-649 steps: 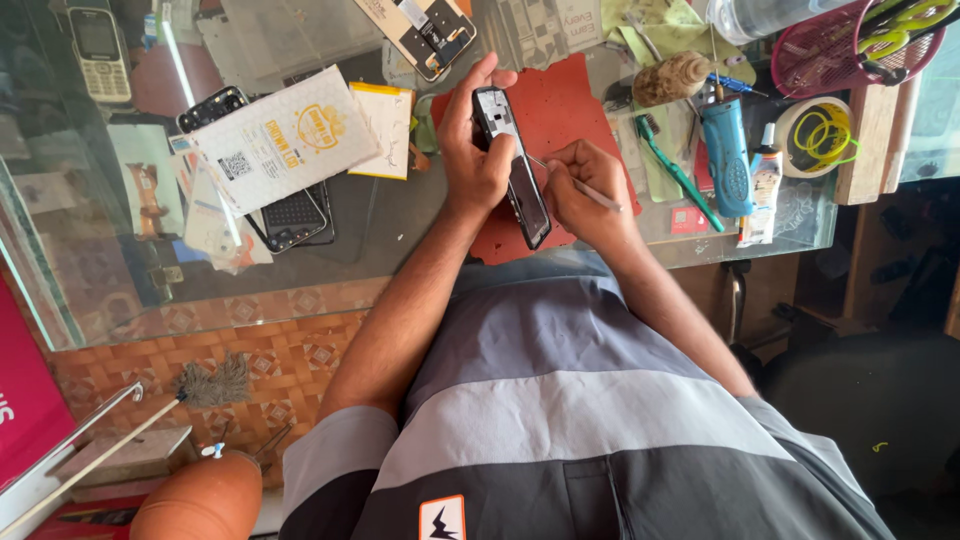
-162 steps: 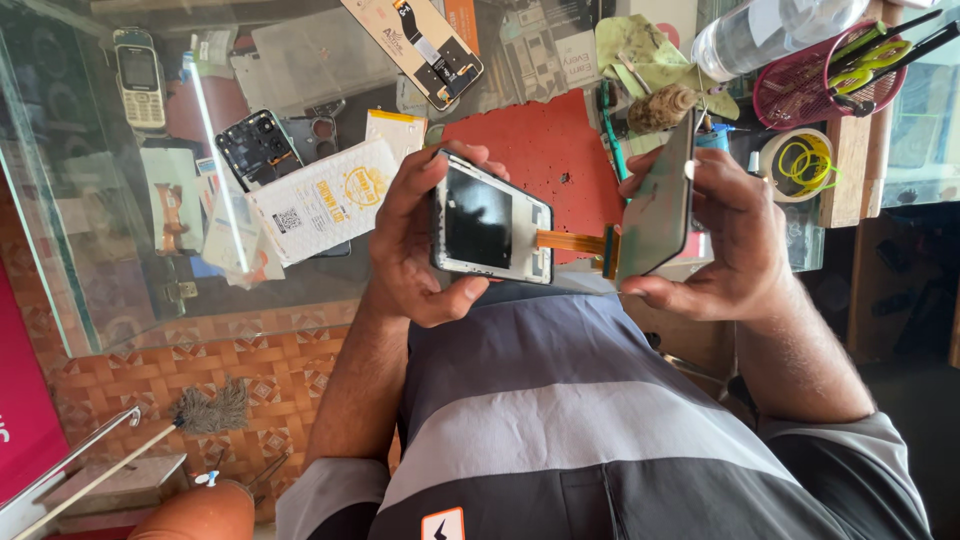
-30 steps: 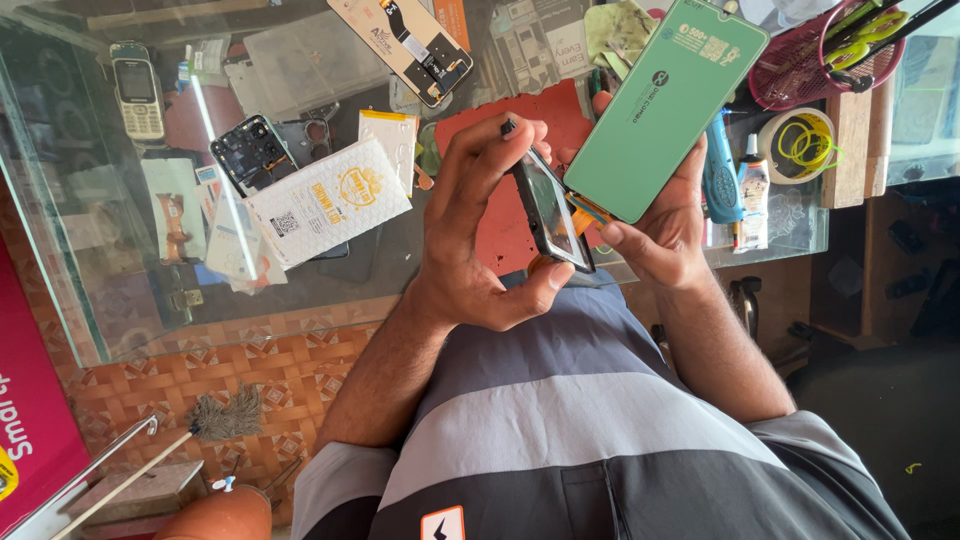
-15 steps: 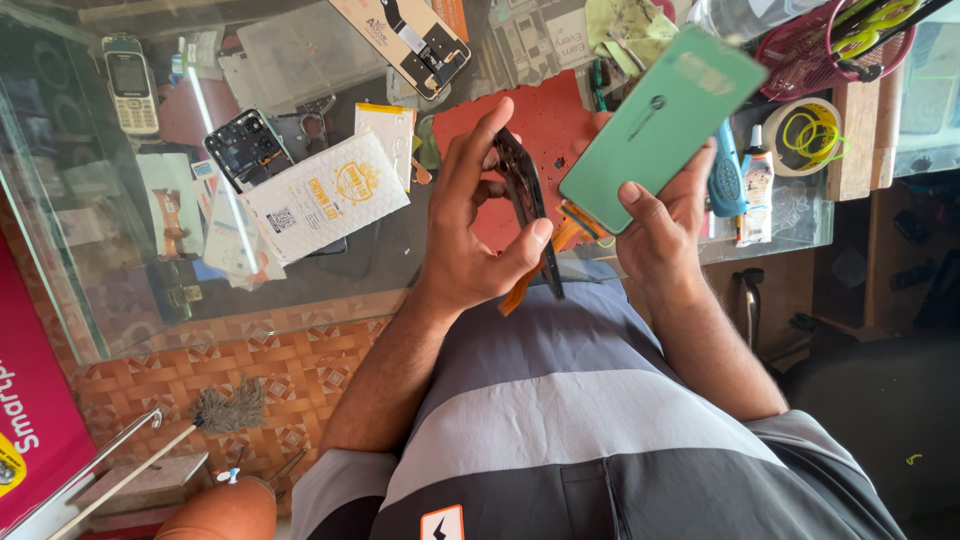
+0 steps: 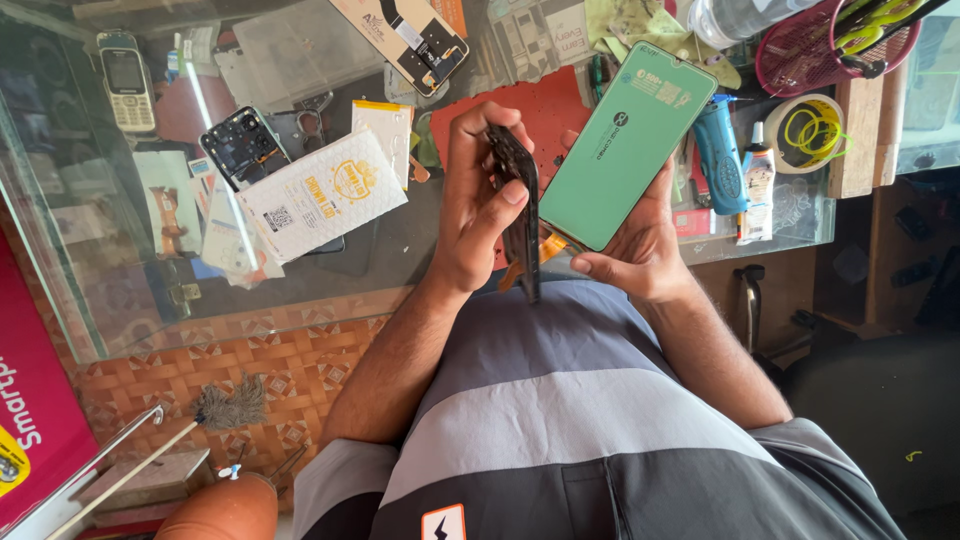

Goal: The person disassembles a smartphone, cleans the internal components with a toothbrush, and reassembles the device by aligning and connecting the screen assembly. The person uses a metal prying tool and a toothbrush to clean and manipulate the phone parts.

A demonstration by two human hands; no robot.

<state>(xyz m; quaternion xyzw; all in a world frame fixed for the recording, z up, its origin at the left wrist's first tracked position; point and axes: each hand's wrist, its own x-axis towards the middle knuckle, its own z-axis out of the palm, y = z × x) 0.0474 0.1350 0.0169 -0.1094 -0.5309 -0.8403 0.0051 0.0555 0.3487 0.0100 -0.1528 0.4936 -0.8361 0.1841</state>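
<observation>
My left hand [image 5: 478, 205] grips a dark phone frame [image 5: 522, 205], held edge-on and upright above my lap, thumb on its near side. My right hand [image 5: 632, 250] holds a phone display panel covered in green protective film [image 5: 628, 145], its green face turned towards me and tilted to the right. An orange flex strip [image 5: 549, 249] runs between the frame and the panel. Both are held over the front edge of the glass counter [image 5: 390, 245], above a red work mat [image 5: 545, 115].
On the counter lie a white padded envelope [image 5: 322, 195], an opened phone back [image 5: 243, 148], a small keypad phone [image 5: 126, 80], a phone board [image 5: 402, 35], a blue tool [image 5: 722, 158], a glue tube [image 5: 757, 185], a tape roll [image 5: 810, 130] and a red basket [image 5: 835, 45].
The dark frame has turned more edge-on in my left hand. The green panel has shifted slightly lower and nearer to the frame. Both hands keep their hold.
</observation>
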